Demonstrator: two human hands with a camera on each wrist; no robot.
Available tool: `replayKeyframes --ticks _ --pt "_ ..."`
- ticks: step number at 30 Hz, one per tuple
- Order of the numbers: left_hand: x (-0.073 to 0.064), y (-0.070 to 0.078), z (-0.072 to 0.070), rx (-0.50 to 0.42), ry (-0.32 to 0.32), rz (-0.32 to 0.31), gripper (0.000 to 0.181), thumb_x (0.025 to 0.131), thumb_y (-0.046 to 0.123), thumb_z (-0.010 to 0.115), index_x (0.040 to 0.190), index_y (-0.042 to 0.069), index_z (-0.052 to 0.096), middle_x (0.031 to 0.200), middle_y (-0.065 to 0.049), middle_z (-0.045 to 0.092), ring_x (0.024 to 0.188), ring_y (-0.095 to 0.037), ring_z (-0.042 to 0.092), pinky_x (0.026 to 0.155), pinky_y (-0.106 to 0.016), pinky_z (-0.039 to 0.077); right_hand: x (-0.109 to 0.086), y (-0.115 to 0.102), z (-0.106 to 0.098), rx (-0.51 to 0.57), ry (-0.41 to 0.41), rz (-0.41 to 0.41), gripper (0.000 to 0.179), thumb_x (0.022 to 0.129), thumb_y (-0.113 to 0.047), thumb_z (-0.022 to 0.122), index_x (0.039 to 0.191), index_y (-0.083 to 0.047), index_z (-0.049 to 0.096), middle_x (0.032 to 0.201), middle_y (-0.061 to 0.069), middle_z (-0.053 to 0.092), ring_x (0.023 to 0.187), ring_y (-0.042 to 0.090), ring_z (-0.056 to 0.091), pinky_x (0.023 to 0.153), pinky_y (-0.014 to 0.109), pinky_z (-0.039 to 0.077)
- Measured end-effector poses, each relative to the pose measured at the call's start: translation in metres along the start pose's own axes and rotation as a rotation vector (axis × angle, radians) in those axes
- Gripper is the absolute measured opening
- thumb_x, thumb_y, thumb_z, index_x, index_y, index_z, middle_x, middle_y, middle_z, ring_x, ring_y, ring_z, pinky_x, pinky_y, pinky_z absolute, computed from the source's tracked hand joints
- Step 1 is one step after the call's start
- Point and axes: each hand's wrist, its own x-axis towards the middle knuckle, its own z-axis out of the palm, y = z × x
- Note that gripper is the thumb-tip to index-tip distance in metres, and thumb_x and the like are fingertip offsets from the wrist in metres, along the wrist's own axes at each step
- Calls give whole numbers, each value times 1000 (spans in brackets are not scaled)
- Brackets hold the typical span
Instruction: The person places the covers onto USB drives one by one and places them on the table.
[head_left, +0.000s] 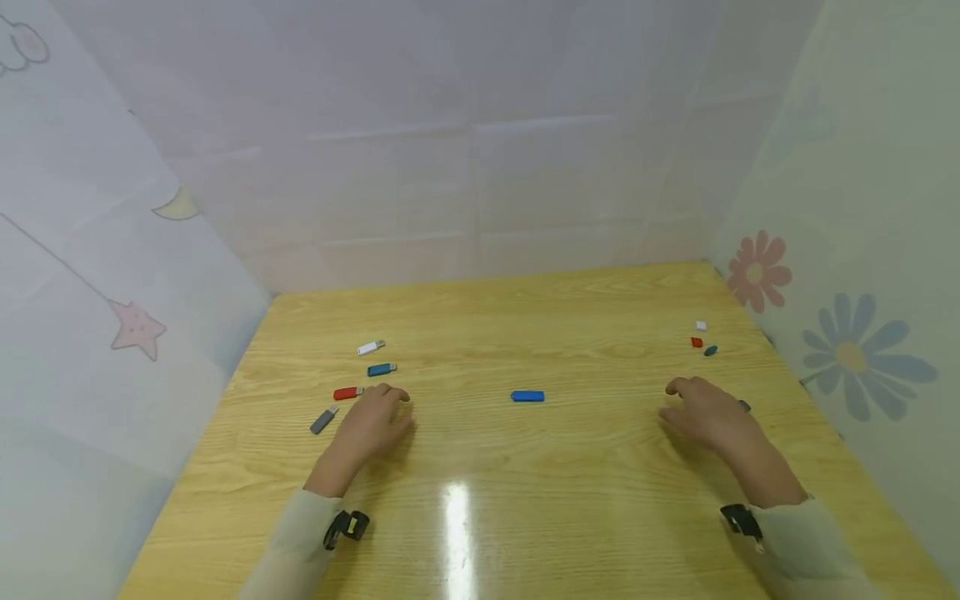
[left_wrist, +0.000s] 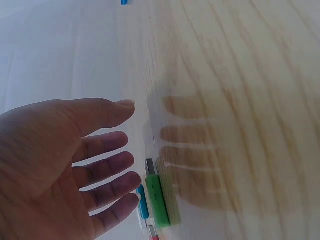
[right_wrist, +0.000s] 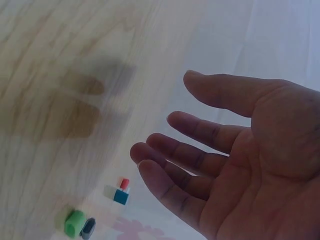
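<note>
My left hand (head_left: 371, 423) hovers with loosely bent fingers over the left part of the table, holding nothing. Beside it lie USB sticks with bare plugs: white (head_left: 367, 348), teal (head_left: 380, 370), red (head_left: 346, 393) and a grey USB stick (head_left: 322, 421). A green USB stick (left_wrist: 157, 200) shows below its fingers in the left wrist view; the hand hides it from the head view. Mid-table lies a blue USB stick (head_left: 528, 397), no plug showing. My right hand (head_left: 712, 417), also holding nothing, hovers near a grey cap (right_wrist: 88, 228) and a green cap (right_wrist: 75, 222).
Farther back on the right lie a white cap (head_left: 701, 326), a red cap (head_left: 697, 342) and a teal cap (head_left: 711, 351). The wooden table (head_left: 480, 325) meets pale printed sheets (head_left: 480, 183) at its back and sides. A light glare lies near the front.
</note>
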Motion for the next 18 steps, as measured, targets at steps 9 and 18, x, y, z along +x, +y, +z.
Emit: replayKeyframes --ticks 9,18 --pt "-10 -11 -5 -6 -5 -11 36 93 24 76 120 3 67 120 -14 64 113 -32 60 98 -49 50 -9 21 -3 -37 1 36 53 98 -29 64 130 12 53 130 38 50 115 55 51 91 64 46" --pt "-18 -17 -12 -16 -41 -46 39 93 24 76 123 2 66 126 -17 63 126 -40 54 104 -53 46 -15 37 -1 -60 9 43 50 97 -27 63 127 13 53 126 38 51 113 55 51 90 64 46"
